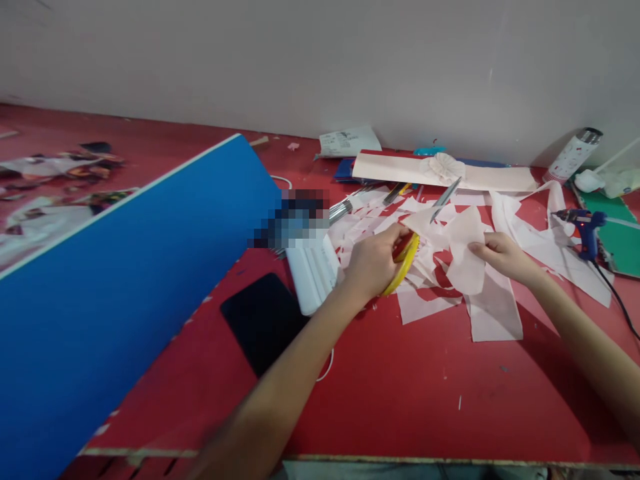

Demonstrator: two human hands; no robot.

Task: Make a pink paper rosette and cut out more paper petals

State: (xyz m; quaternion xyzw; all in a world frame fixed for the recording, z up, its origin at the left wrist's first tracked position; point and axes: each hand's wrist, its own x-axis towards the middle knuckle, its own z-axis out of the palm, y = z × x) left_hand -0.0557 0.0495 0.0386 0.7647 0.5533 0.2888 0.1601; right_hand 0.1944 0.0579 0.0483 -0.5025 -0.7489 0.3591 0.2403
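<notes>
My left hand (374, 261) is closed around the yellow-handled scissors (405, 267), whose metal blades point up and away over the table. My right hand (507, 258) pinches the edge of a thin pale pink piece (467, 257), either paper or cloth. That piece stretches across toward the scissors, and its far part lies by the blades; whether my left fingers also touch it I cannot tell. Beneath both hands several pale pink scraps (435, 309) are spread in a loose heap.
On the left a blue panel (150, 267) stands upright on the red table (425, 400). Near it lie a black tablet-like slab (265, 323) and a white device (311, 280). A blue glue gun (587, 230), a tumbler (575, 153) and a folded fabric flower (445, 168) sit farther back.
</notes>
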